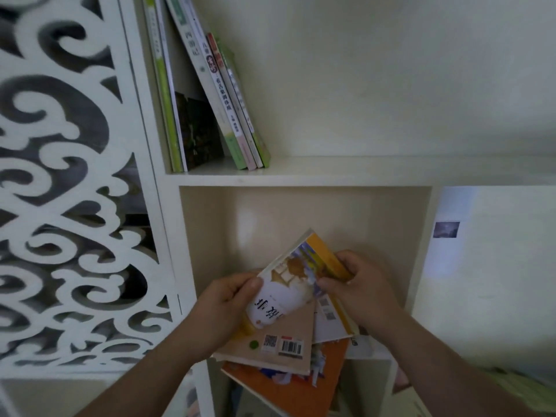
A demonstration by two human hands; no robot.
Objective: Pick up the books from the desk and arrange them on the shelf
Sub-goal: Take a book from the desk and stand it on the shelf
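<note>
A white carved screen [60, 206] with swirling cutouts stands on the left, touching the white shelving unit [331, 171]. A cream wall [391, 70] rises behind under dim light. A small dark picture [446, 229] hangs lower right.

I am facing an upper shelf [361, 170] lying open along its whole right stretch, while leaning books [228, 109] are crowding its left end. The cubby [301, 212] under it is standing open behind the stack of books [288, 335] filling both my hands, with the carved panel [69, 206] walling off the left.
</note>
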